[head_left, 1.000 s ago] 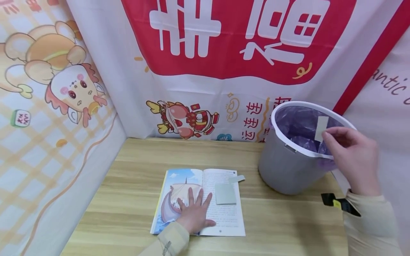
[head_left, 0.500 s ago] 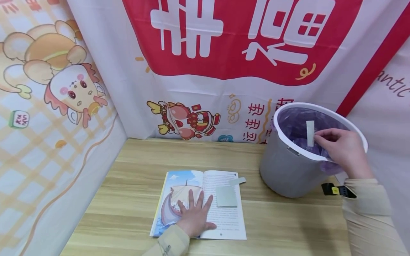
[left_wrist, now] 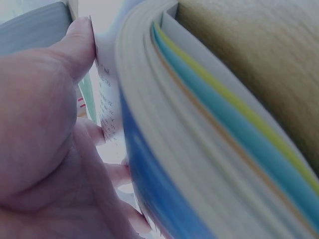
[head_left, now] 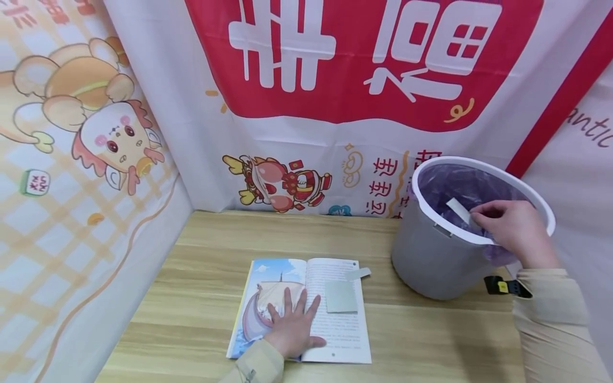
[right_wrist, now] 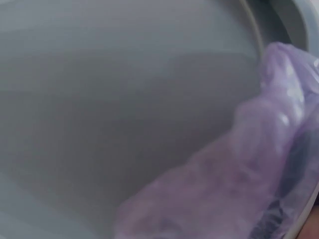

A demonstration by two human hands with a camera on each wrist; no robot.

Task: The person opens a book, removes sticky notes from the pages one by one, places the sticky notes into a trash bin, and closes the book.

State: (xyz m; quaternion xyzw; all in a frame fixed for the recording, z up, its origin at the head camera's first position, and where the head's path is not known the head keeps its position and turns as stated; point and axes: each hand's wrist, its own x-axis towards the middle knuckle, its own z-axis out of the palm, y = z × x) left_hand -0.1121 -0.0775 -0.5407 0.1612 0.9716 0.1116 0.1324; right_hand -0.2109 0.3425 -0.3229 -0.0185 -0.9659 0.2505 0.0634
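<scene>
My left hand [head_left: 293, 330] lies with spread fingers across the open book [head_left: 346, 343], over the lower part of its ship picture and the inner margin. The left wrist view shows that hand [left_wrist: 40, 134] beside the book's curved page edges [left_wrist: 194, 129]. A pale green square of paper [head_left: 341, 297] lies on the right page, below a narrow pale strip [head_left: 359, 273] that sticks out past the page edge. Between thumb and fingers, my right hand [head_left: 514, 229] pinches another pale paper strip [head_left: 458, 209], tilted over the mouth of the grey trash bin [head_left: 426, 260].
The bin has a white rim [head_left: 483, 161] and a purple bag liner [head_left: 438, 183], which hangs over the rim near my right wrist. Printed cloth [head_left: 297, 133] hangs behind the wooden table [head_left: 201, 298] and along its left side.
My right hand has moved left, farther over the bin. Its paper strip has gone from upright to leaning left. The left hand keeps its place on the book.
</scene>
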